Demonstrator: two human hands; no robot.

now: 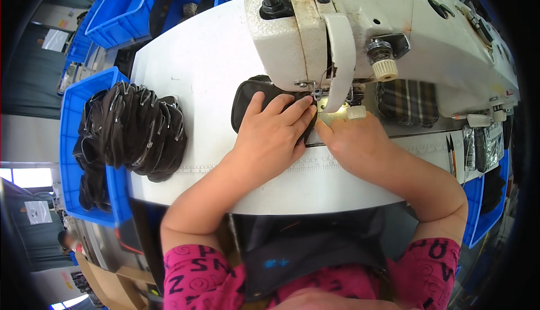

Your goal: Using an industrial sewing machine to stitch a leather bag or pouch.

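Note:
A dark fabric piece with rounded corners (pixel 243 103), like a small pouch, lies on the white table under the sewing machine's head (pixel 304 46). My left hand (pixel 273 127) rests flat on it, fingers stretched toward the presser foot (pixel 319 93). Close to the needle area on the other side is my right hand (pixel 357 144), its fingers bent together at the pouch's right edge. The machine partly covers those fingertips, so whatever they pinch is hidden. A small lamp lights the spot between both hands.
At the left, a blue bin (pixel 67 141) and the table edge carry a heap of black zippered pouches (pixel 143 127). A plaid fabric piece (pixel 408 103) lies right of the needle. A ruler strip (pixel 304 165) crosses the table. Pens (pixel 451 152) and another blue bin (pixel 475 220) are at right.

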